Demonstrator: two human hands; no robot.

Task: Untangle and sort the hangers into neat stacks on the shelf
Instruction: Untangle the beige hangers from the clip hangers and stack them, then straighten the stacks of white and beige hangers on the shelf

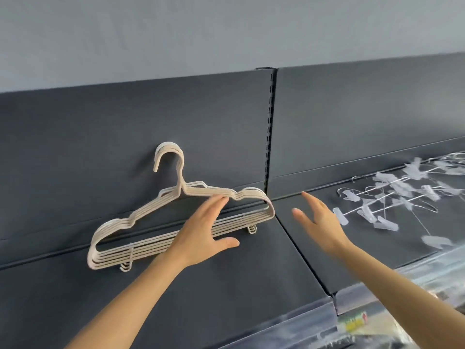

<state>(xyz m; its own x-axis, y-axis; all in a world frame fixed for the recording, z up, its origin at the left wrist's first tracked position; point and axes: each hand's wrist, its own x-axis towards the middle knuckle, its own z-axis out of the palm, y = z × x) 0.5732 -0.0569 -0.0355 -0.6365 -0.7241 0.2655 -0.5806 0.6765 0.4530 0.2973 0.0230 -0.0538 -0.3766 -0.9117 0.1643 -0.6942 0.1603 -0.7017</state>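
A stack of several beige plastic hangers (141,217) leans against the dark back panel, standing on the dark shelf (226,285), hooks up. My left hand (203,230) lies flat against the front of the stack, fingers spread, thumb out to the right. My right hand (319,220) hovers open to the right of the stack, apart from it, holding nothing. On the neighbouring shelf section a tangle of clear clip hangers with metal wire (392,197) lies spread out.
A slotted upright (269,137) divides the two back panels. The shelf's front edge carries a clear plastic price strip (302,323). More goods in plastic sit below at the lower right. A grey wall rises above the shelving.
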